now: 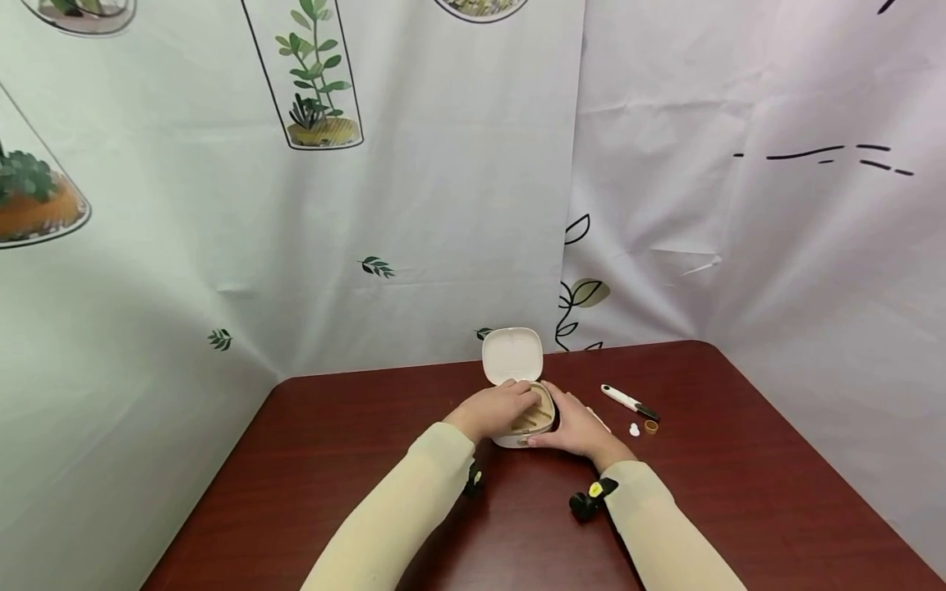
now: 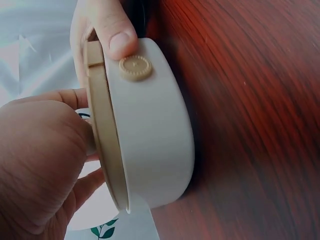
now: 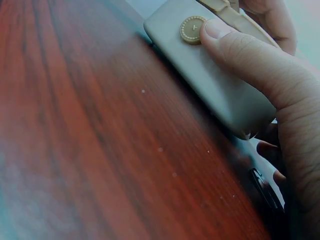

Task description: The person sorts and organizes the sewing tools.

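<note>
From the head we see the whole raised lid (image 1: 512, 355) of the white case (image 2: 155, 135) on the wood-grained table (image 1: 296, 460); the wrist views add its tan button's beaded rim (image 2: 136, 66) (round). The right hand (image 1: 580, 428) grips the case; whether the left hand (image 1: 495, 408), over the tan insert (image 1: 534, 422), pinches anything, we cannot tell.

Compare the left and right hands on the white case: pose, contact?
Contact: the left hand reaches in over the tan rim of the open case; the right hand grips its outer right side.
Pose: the left hand's fingers dip inside; the right hand's thumb lies outside on the front, by the round tan button.
Shared: both are at the case, in pale sleeves.
</note>
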Available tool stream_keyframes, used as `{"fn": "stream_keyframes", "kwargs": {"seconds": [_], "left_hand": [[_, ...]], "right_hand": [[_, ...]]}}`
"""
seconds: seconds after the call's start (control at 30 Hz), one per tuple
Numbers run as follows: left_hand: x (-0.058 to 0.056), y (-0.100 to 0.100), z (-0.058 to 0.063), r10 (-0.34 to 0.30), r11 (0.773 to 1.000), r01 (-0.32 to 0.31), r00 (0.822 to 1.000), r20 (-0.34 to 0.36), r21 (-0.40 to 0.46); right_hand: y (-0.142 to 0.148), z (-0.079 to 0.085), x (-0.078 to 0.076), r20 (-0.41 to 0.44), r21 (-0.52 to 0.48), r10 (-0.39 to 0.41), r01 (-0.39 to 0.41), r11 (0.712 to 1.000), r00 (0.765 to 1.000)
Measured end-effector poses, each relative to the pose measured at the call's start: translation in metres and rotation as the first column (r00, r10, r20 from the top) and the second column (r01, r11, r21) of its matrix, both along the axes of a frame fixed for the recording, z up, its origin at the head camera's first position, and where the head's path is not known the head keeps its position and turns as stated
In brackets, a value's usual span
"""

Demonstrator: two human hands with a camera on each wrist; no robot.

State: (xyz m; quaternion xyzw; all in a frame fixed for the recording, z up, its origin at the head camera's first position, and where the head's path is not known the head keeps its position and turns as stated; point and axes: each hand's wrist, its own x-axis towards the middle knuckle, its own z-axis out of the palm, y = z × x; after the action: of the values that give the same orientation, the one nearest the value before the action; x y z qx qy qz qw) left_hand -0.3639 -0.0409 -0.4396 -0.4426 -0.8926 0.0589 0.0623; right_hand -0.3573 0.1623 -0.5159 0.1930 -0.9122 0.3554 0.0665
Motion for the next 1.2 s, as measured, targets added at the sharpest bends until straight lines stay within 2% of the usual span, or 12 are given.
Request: {"fn": "stream_keyframes", "kwargs": {"seconds": [0.1,0.27,0.53,0.93,1.0,1.1,1.2], "left_hand": [[-0.001,0.001,0.000,0.004,1.000,-0.004,1.000,0.012,0.004],[-0.004,0.001,-0.002,0.004,1.000,-0.004,1.000,-0.013,-0.013],[-0.004,-0.001,-0.004,0.030,0.999,-0.029,0.998,0.059,-0.020],[-0.004,0.000,-0.005,0.053,0.999,-0.054,0.996,0.069,0.010],[-0.005,-0.001,-0.006,0.056,0.998,-0.059,0.995,0.083,0.033],[-0.005,-0.006,-0.009,0.064,0.989,-0.082,0.986,0.151,0.119],[-0.004,-0.014,-0.012,0.070,0.961,-0.132,0.967,0.247,0.245]], "right_hand": [[0.000,0.000,0.000,-0.009,0.009,-0.004,0.005,1.000,1.000],[0.000,0.000,0.000,-0.019,0.007,0.013,-0.013,1.000,1.000],[-0.001,0.002,0.001,0.002,0.004,0.009,-0.009,1.000,1.000],[0.001,0.003,-0.001,-0.002,-0.015,0.030,-0.030,0.999,1.000],[0.001,0.003,-0.001,0.002,-0.015,0.028,-0.028,1.000,1.000],[0.001,0.003,-0.001,0.008,-0.011,0.026,-0.026,1.000,1.000],[0.001,0.002,0.000,0.014,-0.007,0.024,-0.023,1.000,1.000]]}}
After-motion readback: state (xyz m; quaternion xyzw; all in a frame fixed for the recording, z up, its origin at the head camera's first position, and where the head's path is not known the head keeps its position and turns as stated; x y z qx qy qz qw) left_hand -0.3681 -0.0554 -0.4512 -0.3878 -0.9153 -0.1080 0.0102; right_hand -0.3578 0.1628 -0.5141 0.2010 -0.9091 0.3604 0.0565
